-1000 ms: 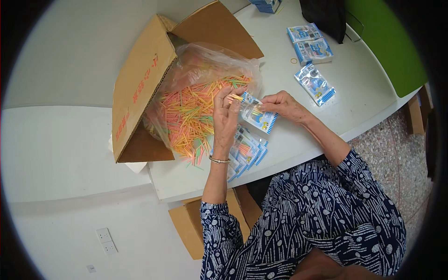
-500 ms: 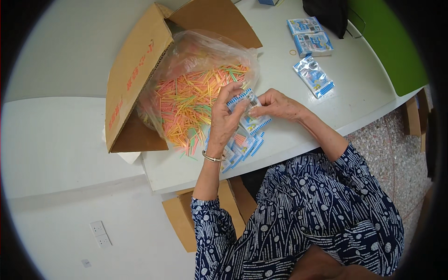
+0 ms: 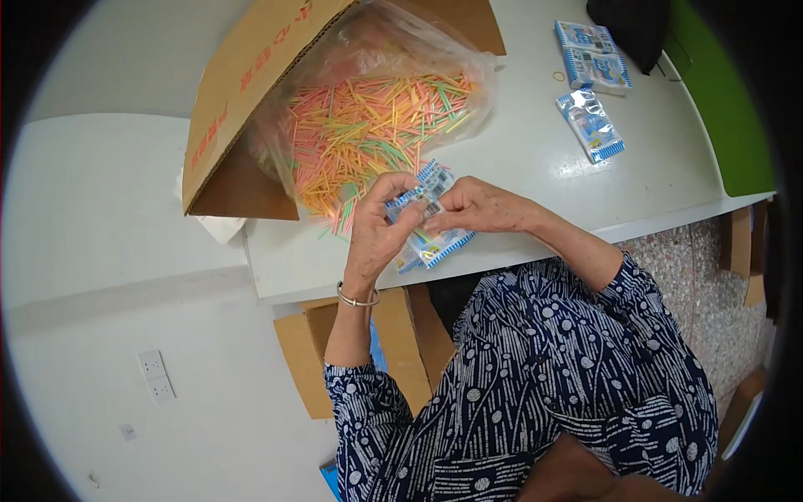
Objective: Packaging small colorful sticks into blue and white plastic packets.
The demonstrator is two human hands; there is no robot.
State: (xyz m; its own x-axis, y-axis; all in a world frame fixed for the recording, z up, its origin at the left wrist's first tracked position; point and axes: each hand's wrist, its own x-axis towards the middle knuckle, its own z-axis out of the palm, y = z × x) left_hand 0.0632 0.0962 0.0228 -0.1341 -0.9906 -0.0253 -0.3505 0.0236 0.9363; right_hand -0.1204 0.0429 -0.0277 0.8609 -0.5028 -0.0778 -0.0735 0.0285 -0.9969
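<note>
My left hand (image 3: 375,230) is closed on a small blue-and-white plastic packet (image 3: 435,182), with the thumb pressed against its face. From the other side my right hand (image 3: 485,205) pinches the same packet. Directly beneath them, several similar packets (image 3: 443,249) lie overlapped by the table's near edge, partly covered by my hands. Just beyond my left hand is a heap of thin pink, yellow, orange and green sticks (image 3: 368,125). They lie in a clear plastic bag (image 3: 485,71) that spills out of a cardboard box (image 3: 238,100) tipped on its side.
More packets (image 3: 595,63) are stacked toward the far right of the white table (image 3: 527,117), with a single packet (image 3: 592,125) nearer me. A rubber band (image 3: 559,76) and a black bag (image 3: 636,29) are close by. An open carton (image 3: 397,343) stands below the table edge.
My view has shifted, so the table and box appear higher. Both hands, still on a packet, have come nearer the table's front edge and cover more of the packets below.
</note>
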